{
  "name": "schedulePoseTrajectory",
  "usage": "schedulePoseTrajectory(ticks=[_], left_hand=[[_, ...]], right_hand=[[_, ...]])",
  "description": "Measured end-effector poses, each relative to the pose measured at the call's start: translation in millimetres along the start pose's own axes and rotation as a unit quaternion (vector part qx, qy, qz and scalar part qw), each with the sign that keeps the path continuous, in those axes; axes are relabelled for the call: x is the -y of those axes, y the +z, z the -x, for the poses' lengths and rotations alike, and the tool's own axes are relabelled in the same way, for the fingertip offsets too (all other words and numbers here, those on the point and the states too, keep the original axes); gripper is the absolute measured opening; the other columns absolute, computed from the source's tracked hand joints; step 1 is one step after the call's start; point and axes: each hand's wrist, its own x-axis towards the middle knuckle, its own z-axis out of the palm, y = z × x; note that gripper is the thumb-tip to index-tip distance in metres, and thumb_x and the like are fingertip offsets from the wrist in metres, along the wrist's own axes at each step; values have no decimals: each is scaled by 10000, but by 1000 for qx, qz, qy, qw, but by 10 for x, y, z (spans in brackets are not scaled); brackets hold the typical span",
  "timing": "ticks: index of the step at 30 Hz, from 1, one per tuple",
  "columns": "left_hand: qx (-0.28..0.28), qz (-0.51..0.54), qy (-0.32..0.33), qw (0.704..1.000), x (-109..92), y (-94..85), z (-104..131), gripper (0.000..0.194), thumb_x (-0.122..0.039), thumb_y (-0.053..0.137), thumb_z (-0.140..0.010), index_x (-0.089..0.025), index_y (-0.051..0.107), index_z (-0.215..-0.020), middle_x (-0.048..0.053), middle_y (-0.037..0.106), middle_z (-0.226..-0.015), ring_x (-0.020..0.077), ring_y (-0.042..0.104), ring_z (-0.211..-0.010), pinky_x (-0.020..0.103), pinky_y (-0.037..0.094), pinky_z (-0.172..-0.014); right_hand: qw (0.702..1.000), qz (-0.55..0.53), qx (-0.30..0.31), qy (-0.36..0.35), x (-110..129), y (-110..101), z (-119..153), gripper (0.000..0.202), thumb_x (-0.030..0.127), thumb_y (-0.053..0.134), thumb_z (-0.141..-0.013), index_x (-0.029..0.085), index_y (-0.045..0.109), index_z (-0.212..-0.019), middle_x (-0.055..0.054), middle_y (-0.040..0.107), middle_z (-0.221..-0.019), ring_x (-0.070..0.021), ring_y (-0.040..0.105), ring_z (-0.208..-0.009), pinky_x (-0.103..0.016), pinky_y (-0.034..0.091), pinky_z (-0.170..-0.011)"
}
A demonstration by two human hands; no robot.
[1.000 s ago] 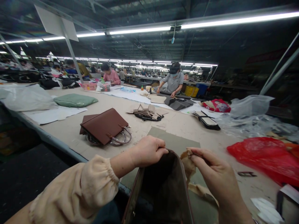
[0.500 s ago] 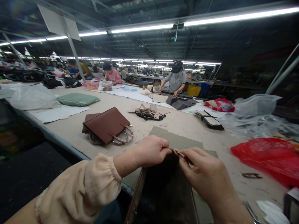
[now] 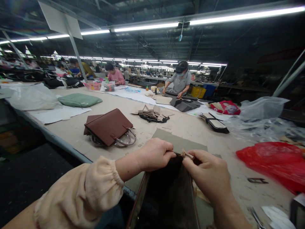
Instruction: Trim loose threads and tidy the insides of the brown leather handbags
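Note:
An open bag (image 3: 166,197) with a dark inside and brown edges stands in front of me, its mouth toward me. My left hand (image 3: 156,154) pinches the far top rim of this bag between thumb and fingers. Close to that rim, my right hand (image 3: 207,171) pinches a small crumpled beige scrap (image 3: 187,154), perhaps cloth or paper. Whether those right fingers also touch the bag, I cannot tell. Under and behind the bag lies a grey-green sheet (image 3: 181,140).
Two brown handbags (image 3: 109,127) lie left on the worktable (image 3: 78,136). Beyond are a pile of beige and black pieces (image 3: 152,114) and a green bundle (image 3: 80,100). Red plastic (image 3: 269,159) and snips (image 3: 257,180) lie right. A co-worker (image 3: 179,81) stands across the table.
My right hand has drawn the beige scrap slightly right, away from my left fingers, and more of the scrap shows. My left hand stays at the rim.

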Motion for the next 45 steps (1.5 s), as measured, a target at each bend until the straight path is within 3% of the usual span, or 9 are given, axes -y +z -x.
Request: schedulePoseTrajectory(ticks=[5, 10, 13, 18, 24, 30, 33, 36, 45], left_hand=[[3, 5, -1, 1000, 6, -10, -6, 253, -343, 462, -820, -183, 613, -696, 5, 622, -642, 119, 521, -597, 217, 308, -530], [5, 4, 0, 1000, 8, -16, -5, 256, -347, 458, -824, -185, 619, -710, 9, 637, -672, 128, 543, -631, 222, 324, -548], [6, 0, -1, 1000, 2, -23, -4, 250, -348, 459, -824, -191, 624, -720, 6, 641, -677, 132, 551, -643, 224, 328, -552], [9, 4, -3, 1000, -6, -31, -4, 260, -342, 450, -829, -185, 621, -712, 8, 631, -666, 126, 544, -629, 221, 335, -555], [22, 10, -11, 1000, -30, -45, 3, 263, -345, 455, -828, -180, 632, -724, 16, 639, -683, 127, 538, -625, 218, 330, -544], [23, 3, -8, 1000, -8, -31, 5, 265, -346, 451, -833, -185, 640, -740, 22, 650, -706, 139, 549, -649, 223, 343, -556], [21, -2, -10, 1000, 21, -18, 3, 268, -352, 451, -833, -184, 645, -755, 27, 653, -716, 145, 555, -667, 226, 350, -571], [19, 3, -6, 1000, 24, -21, 5, 262, -351, 450, -832, -187, 642, -760, 23, 654, -720, 143, 559, -675, 224, 349, -575], [12, 7, -10, 1000, -10, -37, 11, 263, -348, 456, -827, -181, 632, -726, 18, 636, -679, 134, 539, -630, 221, 337, -557]], right_hand=[[979, -126, 57, 150, -171, -39, -18, 176, 318, 553, -702, 192, 673, -679, 30, 600, -556, -132, 550, -524, -199, 374, -460], [981, -77, -8, 176, -360, -77, -25, 184, 347, 577, -713, 210, 680, -779, 17, 642, -629, -151, 590, -580, -212, 413, -489], [986, -115, -27, 118, -351, -89, -1, 180, 332, 584, -737, 221, 679, -841, -8, 675, -758, -164, 620, -685, -234, 466, -588], [978, -177, 59, -92, -189, -108, 20, 148, 210, 546, -776, 213, 680, -839, -40, 652, -877, -159, 611, -784, -241, 483, -668], [979, -134, 79, -131, -79, -144, 11, 196, 133, 486, -754, 208, 666, -775, -29, 645, -798, -149, 597, -724, -235, 465, -647], [986, -155, 53, -8, -217, -145, 49, 172, 168, 462, -712, 191, 597, -607, 1, 590, -614, -142, 558, -595, -224, 415, -538], [976, -172, -35, 130, -375, -129, 55, 166, 277, 496, -740, 185, 626, -692, -2, 615, -629, -148, 561, -567, -218, 408, -488], [972, -142, -53, 177, -421, -113, 43, 227, 358, 549, -741, 177, 667, -811, -29, 670, -719, -175, 606, -639, -232, 440, -530], [995, -71, 60, -31, -18, -110, 22, 146, 292, 571, -757, 205, 684, -787, -18, 678, -724, -151, 606, -619, -236, 442, -550]])
